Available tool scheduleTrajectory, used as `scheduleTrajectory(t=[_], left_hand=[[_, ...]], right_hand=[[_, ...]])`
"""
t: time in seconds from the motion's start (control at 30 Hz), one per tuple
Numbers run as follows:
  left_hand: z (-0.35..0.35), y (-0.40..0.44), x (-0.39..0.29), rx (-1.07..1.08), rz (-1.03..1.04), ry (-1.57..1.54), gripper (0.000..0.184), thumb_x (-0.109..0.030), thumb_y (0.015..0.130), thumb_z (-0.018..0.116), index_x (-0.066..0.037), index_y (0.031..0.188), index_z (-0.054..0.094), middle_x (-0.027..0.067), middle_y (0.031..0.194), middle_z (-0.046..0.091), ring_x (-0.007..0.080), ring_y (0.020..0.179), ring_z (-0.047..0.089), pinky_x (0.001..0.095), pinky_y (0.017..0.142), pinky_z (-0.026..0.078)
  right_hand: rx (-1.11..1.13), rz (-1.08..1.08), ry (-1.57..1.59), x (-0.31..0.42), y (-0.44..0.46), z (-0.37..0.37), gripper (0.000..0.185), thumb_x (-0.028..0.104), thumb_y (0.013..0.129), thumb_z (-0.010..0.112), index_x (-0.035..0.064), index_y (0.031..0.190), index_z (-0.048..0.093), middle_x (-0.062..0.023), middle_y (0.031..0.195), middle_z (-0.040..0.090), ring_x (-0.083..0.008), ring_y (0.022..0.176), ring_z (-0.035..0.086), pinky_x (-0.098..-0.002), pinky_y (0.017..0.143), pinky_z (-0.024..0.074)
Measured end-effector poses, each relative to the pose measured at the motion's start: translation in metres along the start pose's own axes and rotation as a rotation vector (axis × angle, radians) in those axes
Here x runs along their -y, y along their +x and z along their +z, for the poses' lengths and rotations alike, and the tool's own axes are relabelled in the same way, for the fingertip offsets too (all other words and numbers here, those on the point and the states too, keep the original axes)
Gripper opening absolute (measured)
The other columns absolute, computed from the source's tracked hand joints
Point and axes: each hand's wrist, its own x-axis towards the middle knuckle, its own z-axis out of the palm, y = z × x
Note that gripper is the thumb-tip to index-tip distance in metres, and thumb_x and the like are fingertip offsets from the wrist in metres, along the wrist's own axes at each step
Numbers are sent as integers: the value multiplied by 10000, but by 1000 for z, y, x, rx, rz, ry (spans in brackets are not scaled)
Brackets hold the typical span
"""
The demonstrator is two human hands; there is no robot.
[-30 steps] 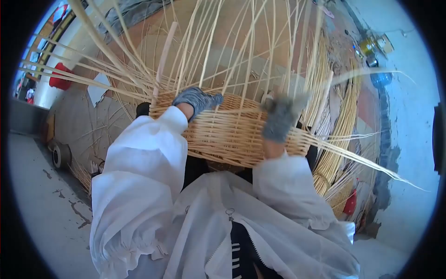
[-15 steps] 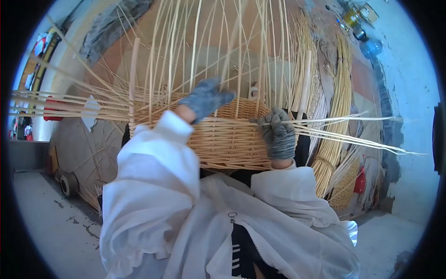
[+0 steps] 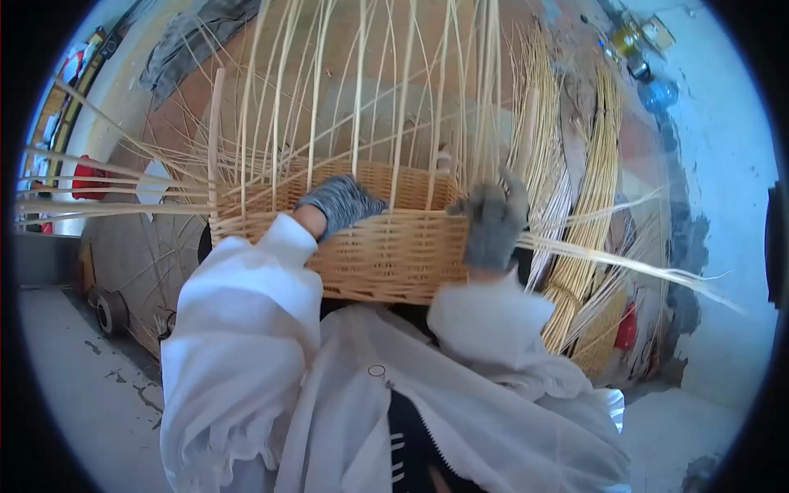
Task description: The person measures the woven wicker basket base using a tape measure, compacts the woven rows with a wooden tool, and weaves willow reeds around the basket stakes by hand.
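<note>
A pale woven wicker basket (image 3: pixel 386 255) sits across my lap, with tall upright rods (image 3: pixel 358 107) rising from its sides. My left hand (image 3: pixel 341 205), in a grey glove, is closed on the basket's upper edge, its fingertips pressed together at a rod there. At the right end of the same edge is my right hand (image 3: pixel 493 222), also gloved and blurred by motion; whether its fingers grip anything is unclear. Long loose rods (image 3: pixel 616 256) stick out to the right beside it. Others (image 3: pixel 123 208) extend from the basket's left end.
Bundles of willow rods (image 3: pixel 588 214) lie on the floor to the right. A blue water jug (image 3: pixel 657 94) stands by the right wall. At the left are a red object (image 3: pixel 89 177) and a small wheel (image 3: pixel 112 313). Grey cloth (image 3: pixel 193 45) lies at the upper left.
Since half a second ago, the basket has shifted left in view. My left hand has come down onto the edge with its fingers together. My right hand has lifted slightly, its fingers now blurred.
</note>
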Motion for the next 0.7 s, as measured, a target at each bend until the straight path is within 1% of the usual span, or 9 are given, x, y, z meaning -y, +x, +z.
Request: scheduleTrajectory(t=[0.07,0.1,0.17,0.3,0.37,0.4,0.5,0.63,0.7], left_hand=[[17,39,46,-128,797,591,486,-427,710,690,22,889,635,160,805,647,283,784,617,311,787,474],[17,43,37,-85,809,603,486,-427,710,690,22,889,635,160,805,647,283,784,617,311,787,474],[5,42,-1,-10,-6,198,558,-462,731,652,15,1015,606,186,970,628,311,924,599,341,849,459],[2,-34,-100,-479,-69,465,517,-420,825,561,-97,1219,471,208,1025,599,353,967,576,378,835,457],[26,-33,-112,-485,204,461,563,-500,805,551,-46,1139,542,228,1015,597,359,950,579,374,841,449],[30,-6,-105,-23,177,480,597,-567,789,526,-27,1025,615,213,949,618,349,929,587,375,839,443],[55,-2,-85,-20,158,173,615,-586,781,519,-12,966,641,205,898,627,336,911,592,385,829,440],[63,-11,-107,-118,-137,188,620,-591,751,546,-20,972,644,201,900,635,326,921,593,380,835,437],[59,0,-104,-108,-172,246,671,-609,710,571,-5,998,633,205,970,625,326,966,582,383,860,424]], right_hand=[[60,-200,-455,-1,-11,-22,255,127,892,485,41,1132,501,-29,690,496,-136,578,504,-323,539,504],[142,-258,-788,18,-12,-20,248,114,886,487,38,1122,504,-31,708,505,-141,615,520,-336,584,508],[254,-177,-467,43,-29,34,272,107,857,525,40,1120,505,-28,706,508,-151,635,525,-338,607,495],[142,-262,-557,29,0,-53,55,75,848,555,26,868,544,-33,697,510,-153,626,526,-279,679,504],[310,38,208,63,6,-104,133,108,845,560,50,756,480,-40,632,469,-165,681,547,-332,671,508],[268,90,73,70,4,-109,128,93,837,565,60,750,477,-46,656,480,-173,695,552,-351,678,510],[165,137,-407,89,26,-73,60,36,828,531,41,798,480,-88,799,553,-235,737,556,-377,733,504],[271,-899,-1989,-50,180,-55,240,42,747,536,33,986,562,-166,1096,539,-271,969,539,-334,838,430],[268,-707,-2009,-42,186,-59,340,62,793,505,35,1130,470,-161,1126,507,-278,955,542,-351,849,438]])
